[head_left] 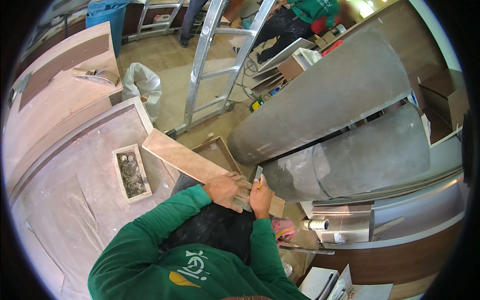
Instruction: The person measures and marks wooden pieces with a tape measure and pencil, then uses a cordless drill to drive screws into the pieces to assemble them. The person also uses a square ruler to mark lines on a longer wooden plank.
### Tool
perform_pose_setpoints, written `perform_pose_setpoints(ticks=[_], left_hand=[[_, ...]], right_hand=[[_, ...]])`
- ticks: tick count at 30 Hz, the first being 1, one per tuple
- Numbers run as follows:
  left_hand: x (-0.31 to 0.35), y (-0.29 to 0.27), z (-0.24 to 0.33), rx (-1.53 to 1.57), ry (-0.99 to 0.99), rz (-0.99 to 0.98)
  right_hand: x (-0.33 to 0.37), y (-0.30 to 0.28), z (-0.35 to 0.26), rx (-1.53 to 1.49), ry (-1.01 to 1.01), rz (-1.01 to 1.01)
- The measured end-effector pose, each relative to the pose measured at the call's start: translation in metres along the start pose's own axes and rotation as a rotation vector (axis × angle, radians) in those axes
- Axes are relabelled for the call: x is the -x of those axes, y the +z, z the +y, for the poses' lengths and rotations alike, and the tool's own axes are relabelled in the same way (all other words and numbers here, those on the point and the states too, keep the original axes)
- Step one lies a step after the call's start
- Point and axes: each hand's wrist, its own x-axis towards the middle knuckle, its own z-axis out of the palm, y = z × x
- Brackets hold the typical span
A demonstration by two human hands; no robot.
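- The left hand (226,189) lies flat, fingers together and spread over the wooden plank (190,162), pressing it down near its nearer end; a grey metal square (252,187) sits under its fingertips.
- The right hand (261,196) is just beside it, fingers pinched closed on a yellow pencil (259,184) whose tip meets the plank by the square's blade.
- The plank rests across the person's dark-trousered lap, running up and to the left, its far end reaching over the edge of a pale work surface (75,190).
- On that surface, left of the plank, stands a small wooden box (131,174) filled with screws.
- Right of the hands lie two large grey curved panels (340,120), one above the other.
- Beyond the plank an aluminium ladder (220,60) stands on the tiled floor, with a white plastic bag (144,82) to its left.
- Farthest off, another person in a green shirt (315,10) crouches among boards.
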Motion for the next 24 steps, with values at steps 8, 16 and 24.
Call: perform_pose_setpoints(ticks=[8, 16, 24], left_hand=[[-0.005, 0.01, 0.001, 0.007, -0.006, 0.026], [0.001, 0.007, -0.008, 0.057, -0.04, 0.036], [0.0, -0.001, -0.005, 0.08, -0.024, 0.031]], right_hand=[[0.002, 0.002, 0.014, -0.051, -0.007, 0.02], [-0.004, 0.004, -0.003, -0.058, 0.011, 0.008], [-0.009, 0.006, 0.005, -0.162, 0.039, -0.008]])
